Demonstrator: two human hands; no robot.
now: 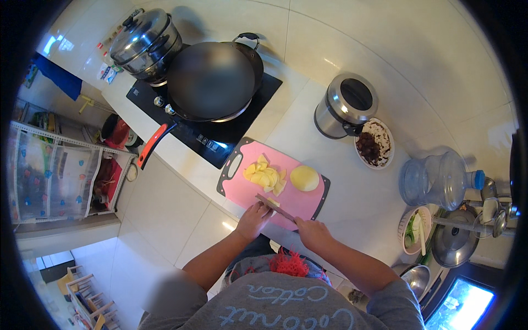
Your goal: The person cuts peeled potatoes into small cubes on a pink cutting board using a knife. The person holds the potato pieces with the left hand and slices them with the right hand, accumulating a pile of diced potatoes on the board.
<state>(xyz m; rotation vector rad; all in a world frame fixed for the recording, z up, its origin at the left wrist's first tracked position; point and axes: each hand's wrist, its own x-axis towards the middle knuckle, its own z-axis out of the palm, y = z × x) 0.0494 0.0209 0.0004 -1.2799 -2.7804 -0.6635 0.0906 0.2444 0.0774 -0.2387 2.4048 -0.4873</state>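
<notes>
A kitchen knife (pixel 277 208) is in my right hand (pixel 314 234), its blade slanting up and left over the near edge of a pink cutting board (pixel 243 201). Against the blade, the fingers of my left hand (pixel 253 219) are bent down onto a piece of peeled potato, mostly hidden beneath them. A pale slice (pixel 273 201) shows just past the blade. Farther up the board lies a pile of potato slices (pixel 264 175). To its right rests a larger peeled potato (pixel 305 178).
A black wok (pixel 258 66) and a steel steamer pot (pixel 144 45) stand on the cooktop (pixel 202 142); the wok's red handle (pixel 152 144) juts past the counter edge. At right are a steel canister (pixel 336 117), a bowl of dark food (pixel 371 144), a water jug (pixel 433 179) and a basket of vegetables (pixel 402 231).
</notes>
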